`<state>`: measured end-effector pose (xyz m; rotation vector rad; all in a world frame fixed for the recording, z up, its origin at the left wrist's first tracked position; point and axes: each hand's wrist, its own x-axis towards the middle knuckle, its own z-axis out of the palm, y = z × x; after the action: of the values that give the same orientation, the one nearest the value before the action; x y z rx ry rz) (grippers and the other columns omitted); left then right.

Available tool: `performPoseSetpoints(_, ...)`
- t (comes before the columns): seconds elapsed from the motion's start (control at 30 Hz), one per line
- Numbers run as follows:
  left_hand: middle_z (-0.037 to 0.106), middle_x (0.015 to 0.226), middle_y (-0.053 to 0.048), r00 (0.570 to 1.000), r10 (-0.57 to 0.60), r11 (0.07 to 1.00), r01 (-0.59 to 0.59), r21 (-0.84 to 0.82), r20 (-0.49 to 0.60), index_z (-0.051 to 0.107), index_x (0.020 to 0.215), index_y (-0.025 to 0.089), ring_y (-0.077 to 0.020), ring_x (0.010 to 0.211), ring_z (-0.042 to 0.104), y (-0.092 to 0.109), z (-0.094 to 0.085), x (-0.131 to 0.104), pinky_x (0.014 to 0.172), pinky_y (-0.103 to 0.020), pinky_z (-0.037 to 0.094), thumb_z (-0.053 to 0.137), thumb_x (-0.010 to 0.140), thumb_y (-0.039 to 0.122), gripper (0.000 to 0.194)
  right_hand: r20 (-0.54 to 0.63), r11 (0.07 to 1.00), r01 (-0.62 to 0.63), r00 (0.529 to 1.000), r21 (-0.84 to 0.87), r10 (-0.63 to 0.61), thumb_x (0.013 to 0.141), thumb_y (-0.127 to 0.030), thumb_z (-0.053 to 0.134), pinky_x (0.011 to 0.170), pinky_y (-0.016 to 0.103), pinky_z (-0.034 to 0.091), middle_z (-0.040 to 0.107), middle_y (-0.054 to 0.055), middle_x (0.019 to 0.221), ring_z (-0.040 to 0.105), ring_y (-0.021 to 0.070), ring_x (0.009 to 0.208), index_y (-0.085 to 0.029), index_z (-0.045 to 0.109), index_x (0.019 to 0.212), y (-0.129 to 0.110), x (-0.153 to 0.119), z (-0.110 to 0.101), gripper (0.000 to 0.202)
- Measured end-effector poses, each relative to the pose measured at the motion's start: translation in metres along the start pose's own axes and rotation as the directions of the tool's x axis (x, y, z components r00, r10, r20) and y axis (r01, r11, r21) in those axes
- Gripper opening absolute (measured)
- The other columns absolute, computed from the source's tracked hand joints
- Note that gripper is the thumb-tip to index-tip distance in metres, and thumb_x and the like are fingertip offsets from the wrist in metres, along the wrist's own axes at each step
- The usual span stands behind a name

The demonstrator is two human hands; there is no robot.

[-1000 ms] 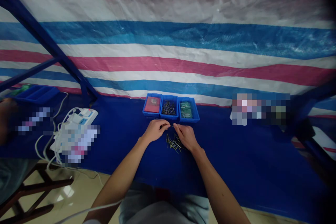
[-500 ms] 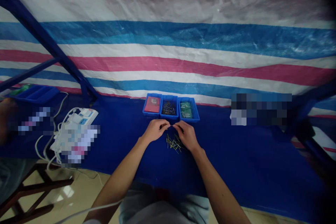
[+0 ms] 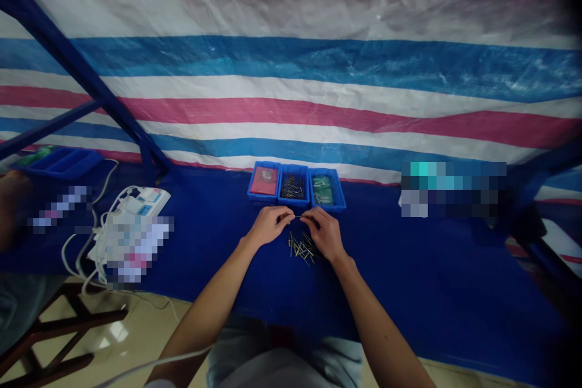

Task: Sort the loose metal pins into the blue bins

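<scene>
Between my two hands a thin metal pin [image 3: 297, 216], perhaps a screw, stretches level above the table. My left hand [image 3: 270, 224] is closed in a pinch at its left end. At the other end, my right hand [image 3: 324, 229] pinches with thumb and forefinger. Just below the fingers lies a loose pile of thin brass- and silver-coloured pins [image 3: 300, 248], partly beside my right palm. Beyond my hands stand three small blue bins: one with a red packet [image 3: 264, 180], one with dark screw-like pieces [image 3: 293, 187], one with pale green pieces [image 3: 322, 190].
A power strip [image 3: 153, 197] with tangled white cables sits on the blue table [image 3: 204, 212] to the left. Farther left are a blue tray [image 3: 63, 162] and another person's blurred hand [image 3: 11, 188]. Blue frame bars [image 3: 86, 76] flank a striped sheet [image 3: 291, 60].
My right hand has shifted slightly to the right, and more of the thin pin shows between my fingertips. My left hand stays in place.
</scene>
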<state>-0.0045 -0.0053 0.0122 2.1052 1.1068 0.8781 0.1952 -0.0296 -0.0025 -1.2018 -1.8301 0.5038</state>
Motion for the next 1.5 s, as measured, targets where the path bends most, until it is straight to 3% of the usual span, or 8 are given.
performPoseSetpoints(0.17,0.071,0.076,-0.004,0.999,0.018,0.999,-0.019,-0.027,-0.034,0.072,0.091,0.016,-0.0132,0.064,0.060,-0.001,0.000,0.000,0.061,-0.022,0.042,0.056,0.097,0.032,0.024,-0.033,1.000,-0.006,0.999,0.005,0.006,0.097,-0.034,0.056,0.073,0.030,0.049,0.067,0.005,0.088,0.062,0.0181,0.074,-0.022,0.068,0.092,0.000,0.000,-0.001,0.018)
performPoseSetpoints(0.3,0.068,0.068,-0.002,0.978,0.044,0.996,-0.059,-0.069,-0.204,0.073,0.089,0.014,-0.0109,0.057,0.056,-0.004,0.003,-0.001,0.058,-0.022,0.041,0.058,0.096,0.032,0.024,-0.066,1.000,-0.023,0.998,0.000,0.023,0.097,-0.036,0.057,0.066,0.029,0.046,0.064,0.003,0.081,0.057,0.0162,0.066,-0.021,0.067,0.091,0.001,0.000,-0.002,0.019)
performPoseSetpoints(0.47,0.060,0.058,0.001,0.854,0.003,0.998,-0.033,-0.049,-0.520,0.077,0.092,0.014,-0.0088,0.050,0.050,-0.012,0.005,-0.001,0.055,-0.021,0.041,0.066,0.090,0.033,0.022,-0.064,1.000,-0.010,0.998,0.001,0.010,0.097,-0.034,0.058,0.064,0.028,0.043,0.061,0.001,0.077,0.054,0.0146,0.063,-0.021,0.065,0.087,0.003,0.001,-0.002,0.018)
performPoseSetpoints(0.57,0.053,0.053,0.003,0.799,-0.026,0.999,0.000,-0.044,-0.600,0.079,0.094,0.016,-0.0081,0.048,0.047,-0.016,0.004,-0.001,0.054,-0.020,0.041,0.069,0.087,0.034,0.022,-0.036,1.000,-0.004,0.999,0.001,0.004,0.098,-0.034,0.057,0.063,0.028,0.042,0.062,0.002,0.077,0.054,0.0148,0.063,-0.021,0.065,0.088,0.004,0.000,-0.001,0.018)
performPoseSetpoints(1.1,0.059,0.053,0.003,0.836,-0.136,0.989,0.148,-0.019,-0.531,0.080,0.102,0.021,-0.0102,0.049,0.055,-0.020,0.004,0.001,0.060,-0.020,0.045,0.064,0.091,0.042,0.029,0.010,1.000,-0.018,1.000,0.012,0.018,0.098,-0.034,0.056,0.066,0.028,0.044,0.068,0.003,0.084,0.060,0.0165,0.067,-0.021,0.066,0.090,0.006,0.000,0.001,0.018)
performPoseSetpoints(1.27,0.059,0.051,0.004,0.860,-0.163,0.982,0.187,0.001,-0.483,0.077,0.113,0.023,-0.0097,0.048,0.055,-0.019,0.002,0.001,0.061,-0.019,0.045,0.062,0.092,0.042,0.032,0.012,1.000,-0.024,1.000,0.007,0.024,0.098,-0.036,0.056,0.066,0.029,0.045,0.069,0.003,0.083,0.061,0.0173,0.067,-0.022,0.066,0.090,0.008,0.000,0.002,0.019)
performPoseSetpoints(1.4,0.057,0.050,0.005,0.863,-0.143,0.986,0.166,0.006,-0.484,0.076,0.114,0.022,-0.0095,0.048,0.054,-0.018,0.002,0.000,0.061,-0.019,0.044,0.061,0.093,0.042,0.032,0.013,1.000,-0.027,1.000,0.008,0.027,0.098,-0.035,0.055,0.069,0.029,0.046,0.070,0.004,0.085,0.062,0.0182,0.070,-0.021,0.066,0.091,0.007,0.000,0.000,0.019)
performPoseSetpoints(1.5,0.058,0.052,0.004,0.883,-0.092,0.994,0.110,0.011,-0.460,0.078,0.107,0.021,-0.0096,0.048,0.052,-0.017,0.002,-0.001,0.060,-0.020,0.044,0.061,0.093,0.042,0.030,0.080,0.999,-0.038,0.996,0.001,0.038,0.097,-0.033,0.054,0.067,0.029,0.046,0.070,0.004,0.083,0.062,0.0179,0.069,-0.021,0.067,0.091,0.007,0.001,-0.004,0.019)
